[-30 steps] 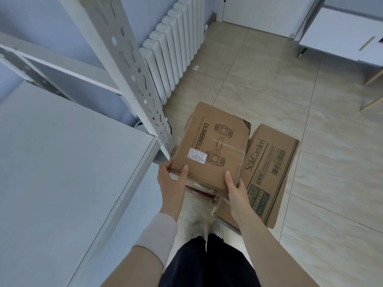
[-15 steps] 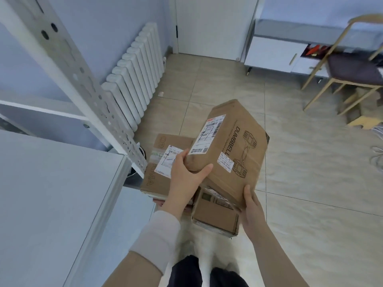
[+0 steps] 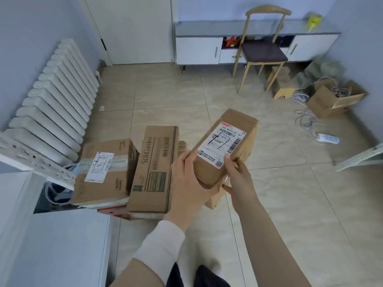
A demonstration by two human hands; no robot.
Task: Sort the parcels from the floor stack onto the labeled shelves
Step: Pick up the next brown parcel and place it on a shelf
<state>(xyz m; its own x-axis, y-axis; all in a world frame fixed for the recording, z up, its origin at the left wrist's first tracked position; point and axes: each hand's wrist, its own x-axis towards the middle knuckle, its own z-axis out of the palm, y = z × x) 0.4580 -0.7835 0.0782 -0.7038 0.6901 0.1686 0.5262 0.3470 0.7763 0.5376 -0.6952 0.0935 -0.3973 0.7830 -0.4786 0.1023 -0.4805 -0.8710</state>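
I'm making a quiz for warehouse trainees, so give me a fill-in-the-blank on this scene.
1. The left hand and right hand hold one ___.
2. The box left of it is printed ___.
3. A white ribbed ___ stands at the left.
Missing: parcel; SukGarden; radiator.

Brown parcel (image 3: pixel 223 149), white label up, tilted, aloft beside floor stack (image 3: pixel 153 168).

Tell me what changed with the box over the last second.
The box came up off the other boxes and was turned label-up. The left hand and right hand kept gripping it. The other boxes stayed on the floor.
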